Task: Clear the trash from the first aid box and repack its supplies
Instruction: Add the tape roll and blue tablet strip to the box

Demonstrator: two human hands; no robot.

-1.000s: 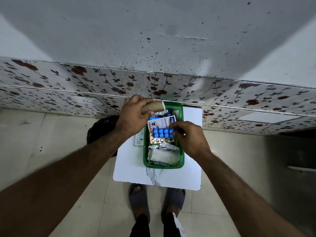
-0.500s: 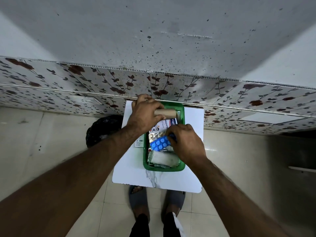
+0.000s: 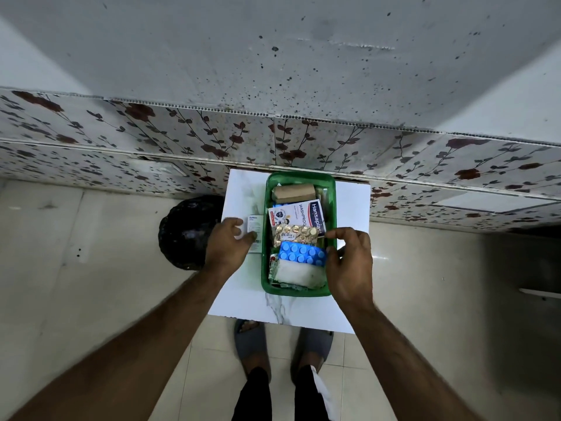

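Observation:
A green first aid box point(image 3: 264, 238) sits on a small white table point(image 3: 349, 305). From far end to near end it holds a tan bandage roll point(image 3: 294, 192), a white plaster box point(image 3: 296, 216), a gold blister strip point(image 3: 296, 233), a blue pill strip point(image 3: 302, 253) and a white cotton pack point(image 3: 299, 273). My left hand point(image 3: 232, 243) hovers left of the box over a small white carton point(image 3: 254, 227), fingers apart, holding nothing. My right hand point(image 3: 349, 262) hangs over the box's right rim, fingers curled and empty.
A black bin point(image 3: 185, 232) lined with a bag stands on the tiled floor left of the table. A flower-patterned wall panel point(image 3: 182, 147) runs right behind the table. My feet in grey sandals point(image 3: 282, 344) are at the table's near edge.
My left hand let go of the bandage roll, now lying at the box's far end, and moved left. My right hand released the blue pill strip into the box and drew back.

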